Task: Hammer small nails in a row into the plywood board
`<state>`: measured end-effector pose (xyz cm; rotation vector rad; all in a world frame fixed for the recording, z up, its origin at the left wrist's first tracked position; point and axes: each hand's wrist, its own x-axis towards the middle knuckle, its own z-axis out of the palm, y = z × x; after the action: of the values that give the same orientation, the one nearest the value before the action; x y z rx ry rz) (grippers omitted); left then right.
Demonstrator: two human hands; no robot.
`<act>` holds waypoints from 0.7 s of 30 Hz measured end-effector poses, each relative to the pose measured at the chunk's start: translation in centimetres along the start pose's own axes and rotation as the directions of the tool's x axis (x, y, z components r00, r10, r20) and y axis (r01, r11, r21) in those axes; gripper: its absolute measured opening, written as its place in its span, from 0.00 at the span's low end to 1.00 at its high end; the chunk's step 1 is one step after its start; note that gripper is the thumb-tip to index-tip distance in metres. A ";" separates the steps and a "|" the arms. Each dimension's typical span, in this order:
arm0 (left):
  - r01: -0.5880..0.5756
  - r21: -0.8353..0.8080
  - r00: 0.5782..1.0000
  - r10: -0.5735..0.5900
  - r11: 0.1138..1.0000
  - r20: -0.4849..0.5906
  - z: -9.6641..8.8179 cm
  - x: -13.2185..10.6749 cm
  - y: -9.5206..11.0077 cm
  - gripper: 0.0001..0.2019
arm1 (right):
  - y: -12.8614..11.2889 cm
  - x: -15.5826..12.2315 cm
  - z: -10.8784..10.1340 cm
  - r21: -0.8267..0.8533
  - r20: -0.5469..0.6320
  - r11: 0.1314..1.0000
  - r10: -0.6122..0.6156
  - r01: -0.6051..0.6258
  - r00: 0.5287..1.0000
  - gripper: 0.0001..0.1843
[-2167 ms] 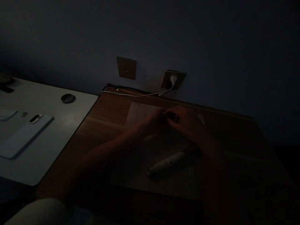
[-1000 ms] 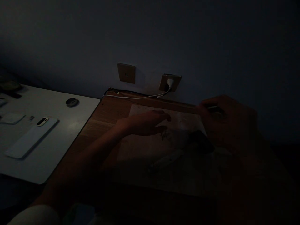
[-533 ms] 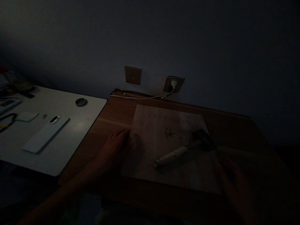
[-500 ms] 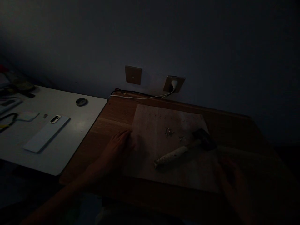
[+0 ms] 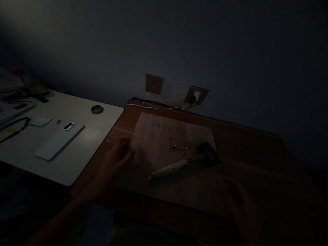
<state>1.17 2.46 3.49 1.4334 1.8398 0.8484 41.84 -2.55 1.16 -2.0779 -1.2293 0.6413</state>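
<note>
The scene is very dark. A pale board (image 5: 153,136) lies on a brown wooden desk (image 5: 246,147). On the board rest a hammer (image 5: 179,164) with a light handle and dark head, and a few small nails (image 5: 175,147). My left hand (image 5: 115,160) lies at the board's left edge, fingers stretched toward it. My right hand (image 5: 239,201) sits at the board's lower right corner in deep shadow; its fingers look curled on the edge, but I cannot make them out.
A white table (image 5: 84,150) adjoins on the left, with a phone (image 5: 59,140), a round dark disc (image 5: 97,109) and cables. On the wall are a switch plate (image 5: 154,83) and a socket (image 5: 196,95) with a white plug and cord.
Both hands left the middle of the board and dropped to its left edge and lower right corner. The nails now lie uncovered on the board. The view shifted slightly rightward.
</note>
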 end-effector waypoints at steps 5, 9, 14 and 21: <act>0.088 0.047 0.984 -0.080 0.995 -0.160 -3.4 1.2 -1.0 0.24 | -1.0 -0.9 2.8 0.107 0.119 0.991 -0.093 0.080 0.989 0.28; 0.165 0.032 0.960 -0.153 0.986 -0.232 -5.8 2.4 -2.0 0.26 | -1.7 -1.6 5.1 0.184 0.249 0.972 -0.191 0.148 0.949 0.25; 0.258 0.100 0.944 -0.229 0.961 -0.238 -7.2 3.5 -3.4 0.27 | -3.1 -2.2 7.0 0.217 0.265 0.956 -0.250 0.195 0.931 0.22; 0.189 0.244 0.962 -0.130 0.951 -0.238 -6.8 3.1 -3.1 0.26 | -4.3 -1.9 7.1 0.196 0.240 0.965 -0.222 0.177 0.945 0.22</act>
<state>-6.63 4.20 4.59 1.3656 2.2764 0.7228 33.64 -0.79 -0.38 -1.7391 -1.4536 0.9119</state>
